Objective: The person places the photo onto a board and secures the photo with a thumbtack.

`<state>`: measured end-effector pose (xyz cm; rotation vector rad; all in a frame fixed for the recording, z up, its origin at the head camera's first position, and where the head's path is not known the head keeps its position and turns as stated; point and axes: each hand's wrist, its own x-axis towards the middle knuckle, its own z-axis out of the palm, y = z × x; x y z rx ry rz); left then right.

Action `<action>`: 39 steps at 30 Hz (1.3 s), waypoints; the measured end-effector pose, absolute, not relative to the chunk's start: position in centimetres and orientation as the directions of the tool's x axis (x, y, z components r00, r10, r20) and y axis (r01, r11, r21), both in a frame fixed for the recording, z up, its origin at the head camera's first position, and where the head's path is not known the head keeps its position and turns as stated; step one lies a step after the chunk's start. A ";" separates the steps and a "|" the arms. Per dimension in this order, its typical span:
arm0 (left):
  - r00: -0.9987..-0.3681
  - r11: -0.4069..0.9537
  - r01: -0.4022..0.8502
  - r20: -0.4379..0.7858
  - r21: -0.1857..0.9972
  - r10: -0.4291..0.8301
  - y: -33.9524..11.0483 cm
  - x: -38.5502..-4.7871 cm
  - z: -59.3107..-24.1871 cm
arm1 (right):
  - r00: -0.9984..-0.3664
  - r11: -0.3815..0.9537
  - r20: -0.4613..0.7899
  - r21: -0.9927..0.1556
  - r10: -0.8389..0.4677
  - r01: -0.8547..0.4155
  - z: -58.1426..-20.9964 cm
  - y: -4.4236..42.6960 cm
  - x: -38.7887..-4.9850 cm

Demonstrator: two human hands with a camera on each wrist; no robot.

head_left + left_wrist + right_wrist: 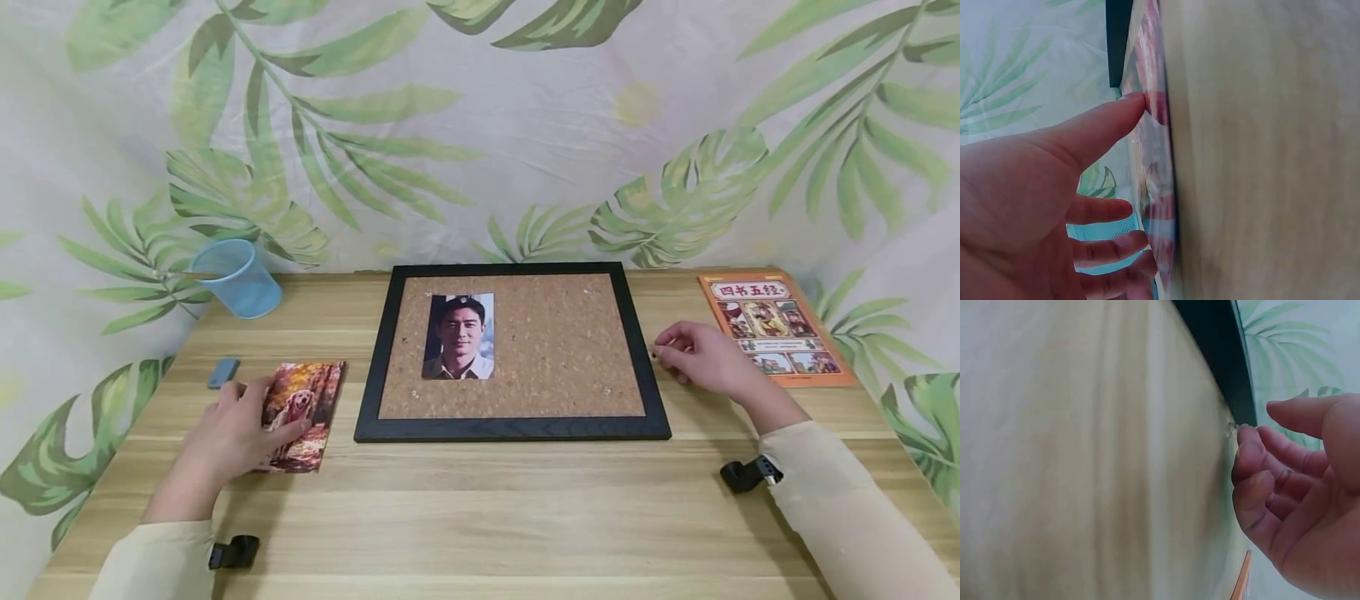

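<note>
My left hand (236, 429) lies over a photo of a golden dog among autumn leaves (300, 408), left of the corkboard. In the left wrist view its thumb touches the print (1159, 156), with the other fingers spread near the far edge. My right hand (701, 358) is beside the board's right edge, fingers bent. A small clear object, perhaps a pushpin (1232, 429), sits at its fingertips in the right wrist view; the thumb stands apart from those fingers. On the black-framed corkboard (562, 350), a portrait photo (459, 337) is held by a pin at its top.
Several small clear pins are stuck in the cork. A blue mesh cup (243, 283) tilts at the back left with a thin stick in it. A grey-blue eraser-like block (223, 372) lies by my left fingers. An orange book (776, 329) lies right of my right hand.
</note>
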<state>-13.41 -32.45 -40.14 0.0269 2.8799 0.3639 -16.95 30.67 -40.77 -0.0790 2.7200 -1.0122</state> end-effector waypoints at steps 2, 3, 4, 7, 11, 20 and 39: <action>-0.971 0.966 -0.012 -0.233 0.258 0.050 -32.6 -13.5 -40.3 | -0.969 0.772 -0.214 -0.634 -0.123 0.042 -41.0 30.8 -16.9; -0.971 0.963 -0.013 -0.233 0.270 0.052 -32.7 -13.5 -40.3 | -0.969 0.776 -0.220 -0.629 -0.117 0.049 -41.1 30.9 -16.9; -0.971 0.959 -0.015 -0.234 0.282 0.054 -32.7 -13.6 -40.3 | -0.968 0.780 -0.226 -0.624 -0.110 0.057 -41.2 30.9 -16.9; -0.970 0.944 -0.019 -0.233 0.328 0.061 -33.1 -13.7 -40.4 | -0.967 0.789 -0.237 -0.611 -0.095 0.072 -41.4 30.9 -17.0; -0.976 0.909 -0.001 -0.199 0.417 0.090 -33.6 -13.7 -40.5 | -0.968 0.801 -0.234 -0.594 -0.087 0.071 -41.8 30.8 -17.2; -0.995 0.832 0.054 -0.042 0.553 0.092 -34.2 -12.8 -39.5 | -0.971 0.814 -0.226 -0.576 -0.082 0.065 -42.0 30.7 -17.5; -0.953 0.643 0.239 0.049 0.727 0.299 -28.0 -14.2 -37.7 | -0.989 0.792 -0.137 -0.610 -0.063 0.034 -41.0 30.3 -16.8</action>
